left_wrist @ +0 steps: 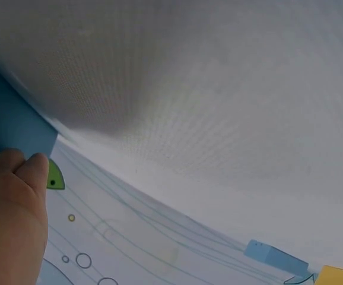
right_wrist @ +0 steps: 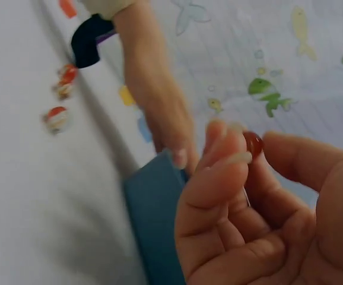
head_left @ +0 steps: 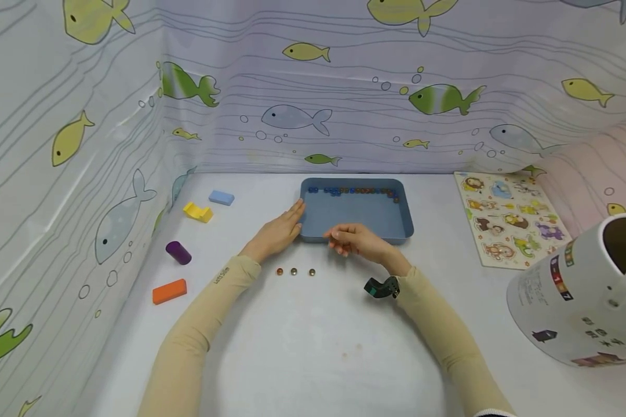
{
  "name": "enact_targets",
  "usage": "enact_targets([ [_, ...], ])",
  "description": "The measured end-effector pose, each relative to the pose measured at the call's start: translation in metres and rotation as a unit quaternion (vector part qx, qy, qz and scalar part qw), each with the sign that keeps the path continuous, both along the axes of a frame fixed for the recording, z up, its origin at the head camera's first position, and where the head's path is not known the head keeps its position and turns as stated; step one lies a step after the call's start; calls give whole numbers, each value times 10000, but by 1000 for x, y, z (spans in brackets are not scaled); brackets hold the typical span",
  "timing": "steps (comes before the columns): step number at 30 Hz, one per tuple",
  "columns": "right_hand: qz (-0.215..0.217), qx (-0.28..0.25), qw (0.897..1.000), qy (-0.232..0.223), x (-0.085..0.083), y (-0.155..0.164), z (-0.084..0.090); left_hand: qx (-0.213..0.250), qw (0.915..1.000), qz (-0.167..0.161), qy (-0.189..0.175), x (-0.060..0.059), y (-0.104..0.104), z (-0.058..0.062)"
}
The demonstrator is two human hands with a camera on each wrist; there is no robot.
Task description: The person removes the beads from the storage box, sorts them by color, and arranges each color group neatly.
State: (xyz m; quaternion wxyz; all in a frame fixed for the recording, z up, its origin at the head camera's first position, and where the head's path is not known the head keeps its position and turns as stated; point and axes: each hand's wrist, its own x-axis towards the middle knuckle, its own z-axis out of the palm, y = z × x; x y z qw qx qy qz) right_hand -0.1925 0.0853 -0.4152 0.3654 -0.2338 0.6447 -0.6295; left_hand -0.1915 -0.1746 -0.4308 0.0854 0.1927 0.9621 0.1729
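A shallow blue-grey tray point(head_left: 350, 215) lies at the far side of the table. Blue and reddish-brown marbles point(head_left: 365, 190) line its back wall, bending round at the right corner. My left hand point(head_left: 277, 233) rests against the tray's left side with its fingers extended. Just over the front rim, my right hand point(head_left: 359, 241) pinches a reddish-brown marble point(right_wrist: 253, 143) between thumb and fingertips, seen best in the right wrist view. In front of the tray, three small round marbles point(head_left: 294, 271) sit in a row on the table, one orange-red and two paler.
Left on the table are a light-blue block point(head_left: 221, 197), a yellow block point(head_left: 197, 212), a purple cylinder point(head_left: 178, 252) and an orange block point(head_left: 169, 291). An animal puzzle board point(head_left: 511, 220) and a large white bucket-like container point(head_left: 568, 301) stand right. A fish-print curtain point(head_left: 344, 87) hangs behind.
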Motion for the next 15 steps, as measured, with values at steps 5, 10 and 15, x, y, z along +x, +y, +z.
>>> enact_targets([
  [5, 515, 358, 9978, 218, 9, -1, -16, 4, 10000, 5, 22, 1, 0, 0],
  [10, 665, 662, 9949, 365, 15, -3, -29, -3, 10000, 0, 69, 1, -1, 0],
  [15, 645, 887, 9914, 716, 20, -3, -32, 12, 10000, -21, 89, 0, -1, -1],
])
